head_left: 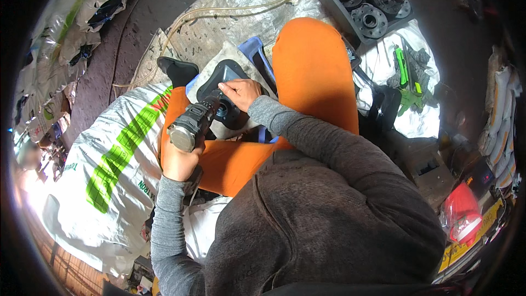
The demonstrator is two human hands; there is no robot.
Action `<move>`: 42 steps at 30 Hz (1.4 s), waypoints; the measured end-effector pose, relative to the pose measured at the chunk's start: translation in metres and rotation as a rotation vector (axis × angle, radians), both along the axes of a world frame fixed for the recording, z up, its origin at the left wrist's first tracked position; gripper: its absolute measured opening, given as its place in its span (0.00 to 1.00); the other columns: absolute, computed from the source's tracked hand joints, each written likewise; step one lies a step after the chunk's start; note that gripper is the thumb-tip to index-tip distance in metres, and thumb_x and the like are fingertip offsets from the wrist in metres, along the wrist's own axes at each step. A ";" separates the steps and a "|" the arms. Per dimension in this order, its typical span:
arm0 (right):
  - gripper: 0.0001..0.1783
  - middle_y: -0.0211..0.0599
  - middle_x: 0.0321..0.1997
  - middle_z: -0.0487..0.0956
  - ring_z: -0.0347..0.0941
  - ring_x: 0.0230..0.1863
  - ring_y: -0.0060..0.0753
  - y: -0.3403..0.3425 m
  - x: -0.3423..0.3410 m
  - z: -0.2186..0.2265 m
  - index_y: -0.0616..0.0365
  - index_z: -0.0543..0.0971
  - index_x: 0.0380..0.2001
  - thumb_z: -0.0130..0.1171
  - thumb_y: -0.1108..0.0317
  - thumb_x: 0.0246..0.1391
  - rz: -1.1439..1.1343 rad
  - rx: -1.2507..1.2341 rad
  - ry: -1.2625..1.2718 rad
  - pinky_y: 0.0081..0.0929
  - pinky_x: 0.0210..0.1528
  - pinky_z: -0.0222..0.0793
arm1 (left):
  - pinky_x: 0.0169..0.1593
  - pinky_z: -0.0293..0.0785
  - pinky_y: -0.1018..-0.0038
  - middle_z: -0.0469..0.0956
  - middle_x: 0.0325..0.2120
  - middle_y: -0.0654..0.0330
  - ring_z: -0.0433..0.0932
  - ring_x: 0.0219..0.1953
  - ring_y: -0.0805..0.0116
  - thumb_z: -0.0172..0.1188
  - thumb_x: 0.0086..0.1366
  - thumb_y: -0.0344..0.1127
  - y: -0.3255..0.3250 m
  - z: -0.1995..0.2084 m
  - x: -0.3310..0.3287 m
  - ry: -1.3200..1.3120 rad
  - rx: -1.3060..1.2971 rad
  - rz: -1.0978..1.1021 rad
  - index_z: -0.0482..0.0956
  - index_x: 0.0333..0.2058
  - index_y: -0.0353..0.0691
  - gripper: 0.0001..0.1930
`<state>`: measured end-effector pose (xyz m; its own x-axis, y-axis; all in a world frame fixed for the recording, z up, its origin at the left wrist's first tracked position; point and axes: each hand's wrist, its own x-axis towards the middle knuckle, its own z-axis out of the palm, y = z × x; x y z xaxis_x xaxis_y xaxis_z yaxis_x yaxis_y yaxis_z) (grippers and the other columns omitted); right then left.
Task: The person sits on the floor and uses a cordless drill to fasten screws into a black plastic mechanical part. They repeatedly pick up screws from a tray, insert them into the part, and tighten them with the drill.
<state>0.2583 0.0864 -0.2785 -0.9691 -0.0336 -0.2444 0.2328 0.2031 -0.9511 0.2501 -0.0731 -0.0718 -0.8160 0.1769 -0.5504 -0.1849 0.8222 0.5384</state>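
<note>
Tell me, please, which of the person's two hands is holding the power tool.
The left hand: it grips the grey-and-black power tool. The right hand has no tool and is over the black part.

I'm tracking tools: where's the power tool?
The power tool is left of centre in the head view, gripped in the left hand, near the right hand.

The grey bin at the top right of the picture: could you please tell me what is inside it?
The grey bin holds several black round parts, piled together; the nearest shows a central hole. Anything beneath them, including the bin's floor, is covered.
</note>
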 end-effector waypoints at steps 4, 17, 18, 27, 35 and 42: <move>0.19 0.44 0.23 0.77 0.75 0.26 0.47 0.000 -0.001 -0.001 0.57 0.81 0.27 0.54 0.52 0.57 0.008 0.010 0.028 0.38 0.29 0.68 | 0.43 0.75 0.69 0.81 0.33 0.53 0.80 0.37 0.58 0.64 0.48 0.28 -0.001 -0.006 0.001 0.026 0.030 -0.016 0.78 0.39 0.35 0.16; 0.24 0.32 0.27 0.76 0.72 0.27 0.27 0.023 -0.006 -0.003 0.55 0.82 0.40 0.50 0.45 0.58 -0.260 -0.462 -0.567 0.27 0.34 0.70 | 0.32 0.74 0.75 0.79 0.32 0.61 0.77 0.28 0.73 0.63 0.54 0.26 0.000 0.046 0.083 0.110 0.147 0.348 0.76 0.43 0.35 0.16; 0.24 0.29 0.26 0.74 0.71 0.28 0.20 0.032 -0.009 0.004 0.59 0.75 0.50 0.45 0.51 0.63 -0.208 -0.719 -0.673 0.26 0.34 0.72 | 0.42 0.74 0.73 0.80 0.36 0.60 0.78 0.38 0.70 0.64 0.54 0.26 -0.002 0.052 0.096 -0.038 0.193 0.468 0.76 0.43 0.35 0.16; 0.29 0.47 0.55 0.73 0.74 0.52 0.39 0.069 0.026 0.100 0.62 0.64 0.59 0.37 0.50 0.66 0.231 -1.285 -0.758 0.39 0.52 0.73 | 0.27 0.72 0.79 0.80 0.32 0.61 0.76 0.25 0.77 0.64 0.55 0.27 0.000 0.055 0.151 -0.004 0.430 0.438 0.77 0.41 0.36 0.14; 0.29 0.44 0.55 0.73 0.73 0.52 0.34 0.059 0.029 0.120 0.58 0.67 0.58 0.40 0.48 0.64 0.385 -1.141 -0.768 0.35 0.51 0.73 | 0.25 0.70 0.79 0.79 0.28 0.63 0.73 0.21 0.79 0.64 0.55 0.27 -0.002 0.053 0.158 0.085 0.458 0.403 0.78 0.40 0.36 0.13; 0.21 0.40 0.51 0.75 0.74 0.49 0.29 0.062 0.042 0.112 0.61 0.70 0.54 0.54 0.63 0.59 0.413 -1.047 -0.813 0.27 0.49 0.75 | 0.22 0.69 0.79 0.78 0.28 0.64 0.72 0.20 0.79 0.64 0.56 0.27 -0.010 0.063 0.167 0.051 0.498 0.515 0.77 0.40 0.35 0.12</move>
